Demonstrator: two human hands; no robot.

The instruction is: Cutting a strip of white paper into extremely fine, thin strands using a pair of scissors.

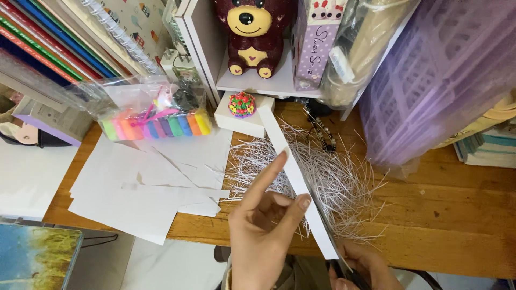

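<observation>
My left hand [266,225] pinches a long white paper strip [293,172] between thumb and forefinger, holding it slanted above the wooden desk [446,225]. My right hand [357,271] sits low at the bottom edge, closed on scissors [336,252] whose blades meet the strip's lower right edge. Beneath the strip lies a heap of thin white paper shreds [333,182].
Loose white paper sheets [145,188] lie at the left. A bag of coloured clay sticks [156,115], a white box with a beaded ball [242,107], a maroon bear figure [252,35], books and a purple plastic crate [435,80] crowd the back.
</observation>
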